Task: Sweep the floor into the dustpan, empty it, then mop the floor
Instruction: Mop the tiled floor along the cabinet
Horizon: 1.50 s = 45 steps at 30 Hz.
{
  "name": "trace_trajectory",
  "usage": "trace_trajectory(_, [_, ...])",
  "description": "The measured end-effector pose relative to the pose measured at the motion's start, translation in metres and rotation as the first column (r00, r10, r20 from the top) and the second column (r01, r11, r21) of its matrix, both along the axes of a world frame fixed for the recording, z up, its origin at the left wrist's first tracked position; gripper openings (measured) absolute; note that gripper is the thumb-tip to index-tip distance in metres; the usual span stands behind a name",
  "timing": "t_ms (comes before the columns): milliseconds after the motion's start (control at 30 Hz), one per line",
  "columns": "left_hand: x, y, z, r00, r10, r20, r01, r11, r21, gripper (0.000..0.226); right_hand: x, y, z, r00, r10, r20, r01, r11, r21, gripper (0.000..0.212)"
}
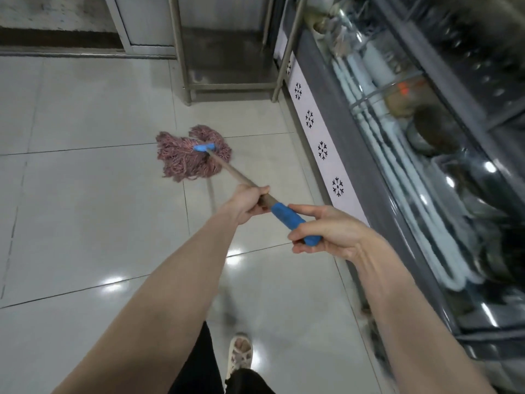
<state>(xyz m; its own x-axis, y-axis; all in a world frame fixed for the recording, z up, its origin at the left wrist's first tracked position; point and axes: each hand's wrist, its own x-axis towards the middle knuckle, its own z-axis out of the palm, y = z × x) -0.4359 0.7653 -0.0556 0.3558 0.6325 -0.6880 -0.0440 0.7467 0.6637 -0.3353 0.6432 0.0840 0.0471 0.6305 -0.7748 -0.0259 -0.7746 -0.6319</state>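
On the pale tiled floor (85,209), the pink mop (191,156) lies spread near a metal rack (227,86). The left hand (247,204) wraps the wooden handle; the right hand (329,231) pinches its blue grip (289,220), beside a glass display case (426,166).

No words, brand names or numbers can be read anywhere in this view. The only printed marks are four dark snowflake-like symbols (322,150) set in a row on the white strip (329,172) that runs along the lower front of the glass display case (426,180) on the right; they are ornaments, not letters. A small orange-red glow (403,87) shows behind the glass of the case, too blurred to tell whether it is a digit or a lamp.
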Motion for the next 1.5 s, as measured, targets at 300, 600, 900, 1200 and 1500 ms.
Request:
trace_trajectory(300, [0.071,-0.095,0.003,0.996,-0.084,0.024,0.084,0.996,-0.022,0.014,0.048,-0.097,0.009,0.989,-0.144,-0.015,0.144,0.990,-0.005,0.071])
trace_trajectory(600, [-0.009,-0.127,0.009,0.999,-0.027,-0.036,0.026,0.999,-0.042,0.013,-0.010,-0.121,0.005,0.991,-0.037,-0.125,0.038,0.999,0.003,0.072])
trace_trajectory(900, [-0.166,-0.182,0.001,0.992,0.074,-0.100,-0.079,0.996,-0.041,0.013,-0.148,-0.161,-0.014,0.971,0.114,-0.211,-0.115,0.993,0.009,0.080])
trace_trajectory(1200, [-0.271,-0.247,-0.001,0.990,0.087,-0.112,-0.093,0.995,-0.042,0.012,-0.244,-0.227,-0.021,0.955,0.093,-0.282,-0.098,0.995,-0.003,0.081])
trace_trajectory(1500, [-0.303,-0.234,-0.012,0.984,0.147,-0.104,-0.153,0.987,-0.052,0.014,-0.293,-0.216,-0.025,0.973,0.040,-0.226,-0.040,0.999,0.004,0.084])
